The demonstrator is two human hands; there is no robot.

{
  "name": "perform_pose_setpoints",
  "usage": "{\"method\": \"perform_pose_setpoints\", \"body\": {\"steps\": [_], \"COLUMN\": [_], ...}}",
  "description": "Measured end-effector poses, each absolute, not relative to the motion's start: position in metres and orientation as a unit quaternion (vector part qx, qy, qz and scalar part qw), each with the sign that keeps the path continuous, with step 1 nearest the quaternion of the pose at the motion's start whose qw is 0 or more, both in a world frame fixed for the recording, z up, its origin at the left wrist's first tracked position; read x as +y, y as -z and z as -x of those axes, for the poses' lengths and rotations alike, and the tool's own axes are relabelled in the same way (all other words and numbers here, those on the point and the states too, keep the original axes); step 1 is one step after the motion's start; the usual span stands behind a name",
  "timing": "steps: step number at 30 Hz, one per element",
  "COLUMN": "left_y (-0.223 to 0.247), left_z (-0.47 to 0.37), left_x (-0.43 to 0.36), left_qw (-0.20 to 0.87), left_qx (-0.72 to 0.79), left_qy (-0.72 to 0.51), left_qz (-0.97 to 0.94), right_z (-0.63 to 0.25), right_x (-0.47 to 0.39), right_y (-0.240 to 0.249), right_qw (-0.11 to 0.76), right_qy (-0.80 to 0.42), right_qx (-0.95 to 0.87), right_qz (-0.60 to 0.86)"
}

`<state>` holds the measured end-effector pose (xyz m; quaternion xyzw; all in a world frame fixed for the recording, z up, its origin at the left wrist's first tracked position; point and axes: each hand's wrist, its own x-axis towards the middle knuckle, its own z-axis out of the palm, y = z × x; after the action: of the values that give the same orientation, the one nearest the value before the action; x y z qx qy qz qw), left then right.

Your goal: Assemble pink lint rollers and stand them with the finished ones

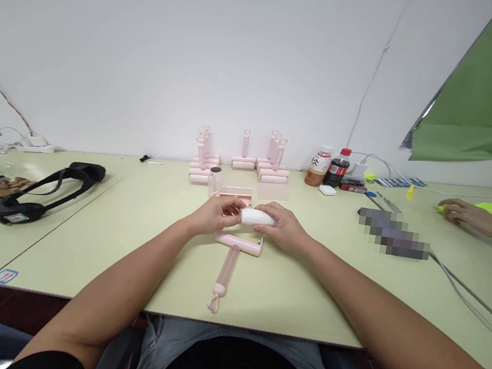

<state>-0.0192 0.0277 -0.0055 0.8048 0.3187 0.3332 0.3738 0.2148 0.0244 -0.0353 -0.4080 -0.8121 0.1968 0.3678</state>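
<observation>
A white lint roller refill roll (pixel 256 217) lies level between my two hands, just above the table. My right hand (pixel 283 227) wraps its fingers round the right part of the roll. At the roll's left end, the bent fingers of my left hand (pixel 219 214) are closed on the rim. Below the hands lies a pink lint roller handle (pixel 227 268) with a heart-shaped loop, its bare pink head (pixel 239 244) toward me. Behind my left hand is an open pink-edged box or cover (pixel 235 196), partly hidden.
Pink lint rollers (pixel 274 173) stand in groups along the wall, beside a clear cylinder (pixel 214 181). Two drink bottles (pixel 337 168) are at the back right. A black headset (pixel 45 194) lies left, a blurred dark object (pixel 393 234) right. Another person's hand (pixel 467 216) rests far right.
</observation>
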Motion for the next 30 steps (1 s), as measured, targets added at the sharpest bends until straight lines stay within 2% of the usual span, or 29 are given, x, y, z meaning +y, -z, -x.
{"method": "perform_pose_setpoints", "body": {"steps": [8, 13, 18, 22, 26, 30], "left_y": [0.01, 0.009, 0.016, 0.015, 0.01, 0.013], "left_z": [0.017, 0.016, 0.017, 0.017, 0.009, -0.001], "left_x": [0.029, 0.028, 0.035, 0.038, 0.029, 0.02], "left_qw": [0.304, 0.31, 0.346, 0.405, 0.464, 0.468], "left_qx": [0.333, 0.34, 0.338, 0.349, 0.292, 0.257], "left_qy": [-0.358, -0.371, -0.424, -0.471, -0.462, -0.427], "left_qz": [-0.817, -0.806, -0.766, -0.702, -0.697, -0.73], "right_z": [-0.214, -0.211, -0.209, -0.211, -0.21, -0.204], "right_x": [0.025, 0.026, 0.027, 0.024, 0.014, 0.006], "right_y": [0.037, 0.039, 0.037, 0.029, 0.021, 0.017], "right_qw": [0.384, 0.388, 0.417, 0.443, 0.399, 0.377], "right_qy": [-0.198, -0.239, -0.38, -0.507, -0.648, -0.701], "right_qx": [-0.805, -0.775, -0.692, -0.626, -0.578, -0.548], "right_qz": [0.406, 0.439, 0.45, 0.393, 0.295, 0.256]}}
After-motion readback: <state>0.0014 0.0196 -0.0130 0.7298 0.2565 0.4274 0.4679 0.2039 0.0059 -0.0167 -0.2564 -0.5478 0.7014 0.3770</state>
